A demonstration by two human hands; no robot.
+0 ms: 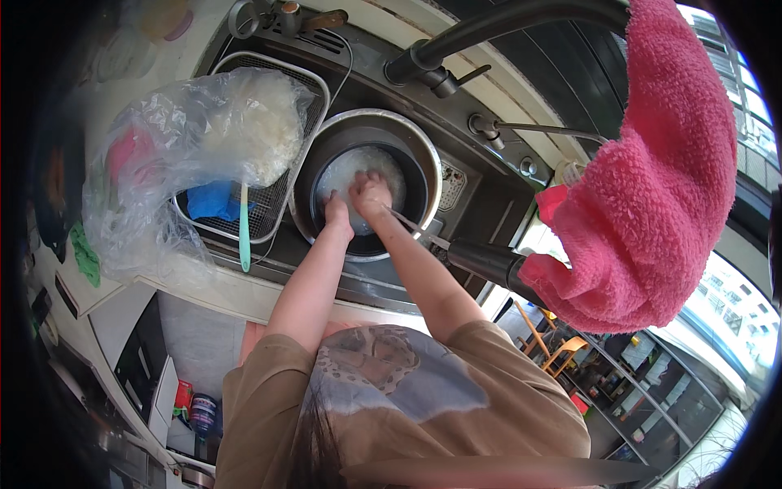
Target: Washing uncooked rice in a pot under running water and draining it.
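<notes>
Both my hands reach into a dark round pot (314, 205) of cloudy water, which sits inside a larger steel basin (427, 153) at the sink. At the pot's near left side is my left hand (337, 215), its fingertips partly hidden. My right hand (370, 193) lies in the water nearer the middle, fingers bent; whether it holds anything is hidden. A thin stream of water from the black faucet head (479, 260) falls beside my right wrist. Whatever lies under the cloudy surface cannot be made out.
Left of the basin, a wire basket (269, 214) bears a clear plastic bag (183, 122) with pale contents, a blue cloth or bag (211, 200) and a utensil with a mint handle (245, 238). A pink towel (660, 183) hangs over the faucet's arched neck (519, 21) at right.
</notes>
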